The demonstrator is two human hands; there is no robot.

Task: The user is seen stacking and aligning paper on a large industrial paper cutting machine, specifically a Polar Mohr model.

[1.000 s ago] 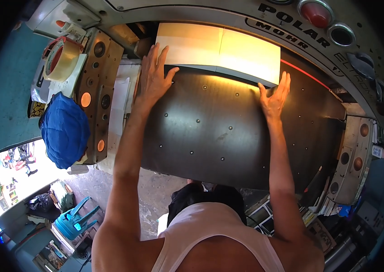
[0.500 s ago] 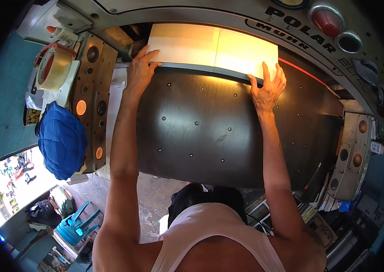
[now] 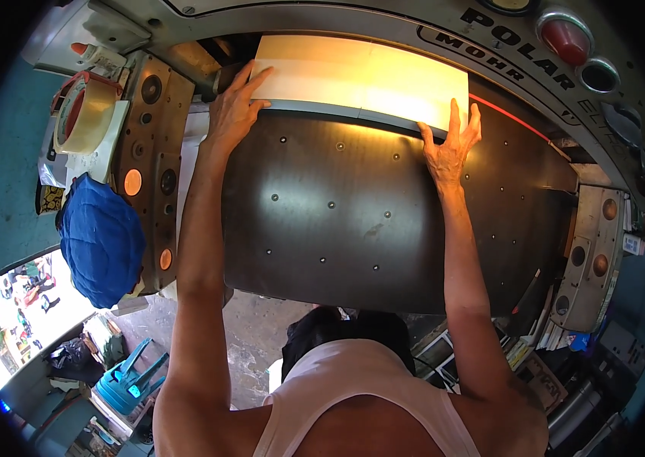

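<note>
Two stacks of white paper (image 3: 307, 72) lie side by side at the far edge of a dark metal cutter bed (image 3: 337, 236), under a bright warm light. Their near edges form one long grey-blue side, with a thin seam between them. At the left end my left hand (image 3: 235, 113) rests with fingers spread, fingertips on the top and near corner. My right hand (image 3: 448, 151) touches the near right corner, its thumb against the near side and its other fingers raised apart. Neither hand wraps round the paper.
Above the paper runs the grey machine housing with a red round lamp (image 3: 564, 39). A red light line (image 3: 516, 118) crosses the bed at right. The left side table (image 3: 156, 133) bears a tape roll (image 3: 90, 114) and a blue cushion (image 3: 101, 240). A pencil-like stick (image 3: 526, 292) lies at right.
The right hand's fingers have straightened and spread upward at the corner. My left hand stays at the left end. The paper's top looks more even, and the view has shifted slightly.
</note>
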